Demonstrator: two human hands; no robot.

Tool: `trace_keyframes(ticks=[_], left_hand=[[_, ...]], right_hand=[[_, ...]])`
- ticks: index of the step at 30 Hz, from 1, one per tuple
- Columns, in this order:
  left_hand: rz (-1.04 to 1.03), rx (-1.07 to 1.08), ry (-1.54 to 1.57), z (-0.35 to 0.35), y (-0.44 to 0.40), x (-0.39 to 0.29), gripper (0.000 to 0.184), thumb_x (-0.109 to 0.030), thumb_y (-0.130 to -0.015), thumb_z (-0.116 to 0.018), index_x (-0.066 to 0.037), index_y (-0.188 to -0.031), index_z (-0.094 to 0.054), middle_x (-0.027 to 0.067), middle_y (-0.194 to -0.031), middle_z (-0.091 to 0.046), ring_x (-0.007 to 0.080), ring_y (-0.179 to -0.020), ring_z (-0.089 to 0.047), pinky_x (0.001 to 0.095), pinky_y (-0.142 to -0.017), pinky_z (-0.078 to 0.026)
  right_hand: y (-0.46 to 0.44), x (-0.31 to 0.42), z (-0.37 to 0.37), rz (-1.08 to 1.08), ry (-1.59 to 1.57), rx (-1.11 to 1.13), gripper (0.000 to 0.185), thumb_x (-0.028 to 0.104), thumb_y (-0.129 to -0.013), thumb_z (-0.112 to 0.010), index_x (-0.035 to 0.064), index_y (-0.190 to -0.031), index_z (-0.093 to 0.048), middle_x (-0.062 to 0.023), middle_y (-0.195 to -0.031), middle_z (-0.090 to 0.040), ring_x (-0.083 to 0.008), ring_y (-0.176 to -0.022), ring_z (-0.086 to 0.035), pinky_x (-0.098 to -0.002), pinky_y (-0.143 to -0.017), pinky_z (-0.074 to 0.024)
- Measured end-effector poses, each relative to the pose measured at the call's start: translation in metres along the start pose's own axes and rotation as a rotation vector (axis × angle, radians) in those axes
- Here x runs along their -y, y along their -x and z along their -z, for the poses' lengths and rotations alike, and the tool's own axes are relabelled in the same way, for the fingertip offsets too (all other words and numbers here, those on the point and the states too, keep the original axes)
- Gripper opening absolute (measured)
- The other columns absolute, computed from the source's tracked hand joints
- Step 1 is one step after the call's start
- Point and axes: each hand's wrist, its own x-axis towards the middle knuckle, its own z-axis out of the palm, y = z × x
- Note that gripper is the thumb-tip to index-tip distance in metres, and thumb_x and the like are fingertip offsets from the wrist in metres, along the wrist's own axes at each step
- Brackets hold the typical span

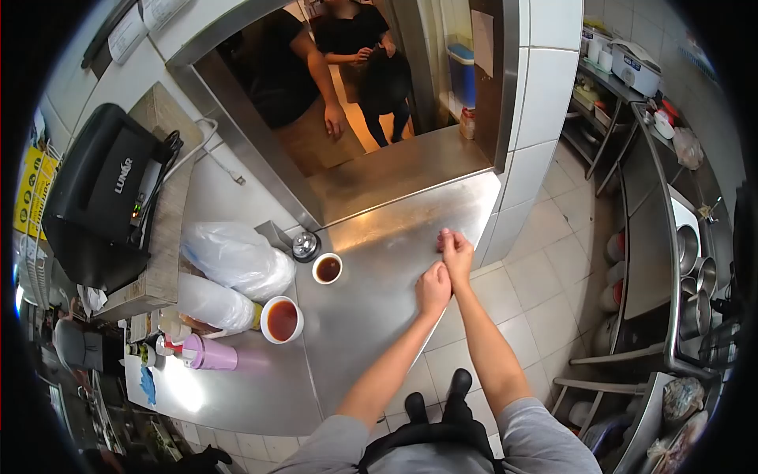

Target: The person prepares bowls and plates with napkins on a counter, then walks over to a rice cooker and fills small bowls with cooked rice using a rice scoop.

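My left hand (433, 289) is closed in a loose fist, resting at the right edge of the steel counter (371, 308). Against it, slightly farther forward, lies my right hand (457, 254), its fingers curled in; I see nothing in either one. To the left on the counter stand a small white cup (327, 269) of dark brown liquid and a larger white cup (283, 321) of reddish-brown liquid. A silver call bell (305, 246) sits behind the small cup.
Plastic bags (241, 257), a pink tumbler (210, 353) and a black printer (106, 193) crowd the left. Two people in dark clothes, one a forearm (320, 83) away, stand beyond the pass-through window (410, 170). Metal pots (695, 314) sit on the right-hand counter.
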Motion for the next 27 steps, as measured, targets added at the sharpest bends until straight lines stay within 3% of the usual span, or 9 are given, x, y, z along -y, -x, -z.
trace_keyframes(ticks=[4,7,9,12,17,23,25,26,27], left_hand=[[0.000,-0.007,-0.027,-0.010,-0.016,0.009,0.030,-0.027,-0.085,-0.040,-0.006,-0.080,-0.061,0.0201,-0.072,-0.059,0.0405,-0.069,-0.057,0.0482,-0.064,-0.044],[0.091,-0.035,0.248,-0.021,-0.042,0.006,0.027,-0.025,-0.086,-0.044,-0.004,-0.094,-0.059,0.0148,-0.085,-0.062,0.0271,-0.080,-0.060,0.0382,-0.070,-0.046],[0.319,-0.267,0.938,-0.038,-0.063,-0.004,0.035,-0.032,-0.085,-0.047,-0.008,-0.111,-0.051,0.0136,-0.107,-0.053,0.0243,-0.096,-0.054,0.0366,-0.079,-0.044],[0.459,-0.464,1.622,-0.024,-0.098,-0.043,0.065,-0.045,-0.081,-0.052,-0.018,-0.134,-0.026,0.0143,-0.135,-0.029,0.0269,-0.118,-0.039,0.0382,-0.093,-0.038],[0.211,-0.380,2.078,0.015,-0.143,-0.120,0.070,-0.048,-0.081,-0.051,-0.020,-0.137,-0.021,0.0189,-0.136,-0.028,0.0318,-0.122,-0.037,0.0432,-0.097,-0.037],[0.165,-0.351,1.810,0.005,-0.140,-0.123,0.064,-0.042,-0.085,-0.048,-0.008,-0.134,-0.026,0.0204,-0.132,-0.036,0.0300,-0.120,-0.040,0.0389,-0.098,-0.037],[0.166,-0.386,1.161,-0.010,-0.090,-0.110,0.051,-0.033,-0.091,-0.042,-0.004,-0.131,-0.031,0.0182,-0.129,-0.041,0.0263,-0.120,-0.041,0.0332,-0.101,-0.032],[0.004,-0.279,0.615,-0.018,-0.061,-0.074,0.049,-0.028,-0.091,-0.044,-0.001,-0.130,-0.032,0.0165,-0.131,-0.040,0.0257,-0.122,-0.038,0.0320,-0.101,-0.029],[-0.104,-0.213,0.449,-0.010,-0.024,-0.068,0.048,-0.025,-0.090,-0.046,0.000,-0.130,-0.033,0.0187,-0.134,-0.035,0.0293,-0.124,-0.035,0.0342,-0.102,-0.028]], right_hand=[[0.001,0.029,-0.002,0.141,0.037,0.089,0.035,0.023,-0.083,-0.059,0.0017,-0.111,-0.056,-0.0145,-0.116,-0.051,-0.0128,-0.069,-0.056,-0.0271,-0.064,-0.0457],[-0.017,0.024,0.002,0.115,0.074,0.336,0.057,0.029,-0.084,-0.057,0.0092,-0.133,-0.036,-0.0128,-0.128,-0.043,-0.0148,-0.089,-0.054,-0.0322,-0.078,-0.0439],[-0.030,0.029,-0.001,-0.453,-0.711,0.370,0.074,0.044,-0.084,-0.054,0.0157,-0.141,-0.017,-0.0126,-0.137,-0.032,-0.0213,-0.115,-0.042,-0.0364,-0.094,-0.0342],[-0.046,0.086,-0.004,-0.536,-1.150,0.138,0.084,0.060,-0.078,-0.051,0.0260,-0.141,-0.007,-0.0101,-0.143,-0.020,-0.0239,-0.129,-0.024,-0.0383,-0.105,-0.0189],[-0.079,0.180,-0.025,-0.422,-1.403,0.191,0.086,0.065,-0.078,-0.046,0.0257,-0.141,-0.003,-0.0104,-0.144,-0.016,-0.0297,-0.134,-0.012,-0.0439,-0.108,-0.0047],[-0.085,0.167,-0.028,-0.371,-1.259,0.247,0.079,0.060,-0.083,-0.043,0.0188,-0.141,-0.010,-0.0116,-0.142,-0.021,-0.0300,-0.131,-0.020,-0.0421,-0.108,-0.0117],[-0.053,0.124,-0.020,-0.364,-0.891,0.247,0.059,0.048,-0.087,-0.047,0.0072,-0.129,-0.038,-0.0119,-0.127,-0.041,-0.0218,-0.118,-0.037,-0.0371,-0.099,-0.0289],[-0.029,0.103,-0.007,-0.177,-0.357,0.302,0.044,0.040,-0.090,-0.047,0.0051,-0.115,-0.051,-0.0101,-0.109,-0.054,-0.0180,-0.105,-0.046,-0.0356,-0.090,-0.0369],[-0.010,0.051,0.001,-0.056,-0.111,0.433,0.034,0.033,-0.091,-0.046,0.0040,-0.107,-0.056,-0.0123,-0.102,-0.058,-0.0232,-0.098,-0.052,-0.0369,-0.085,-0.0405]])
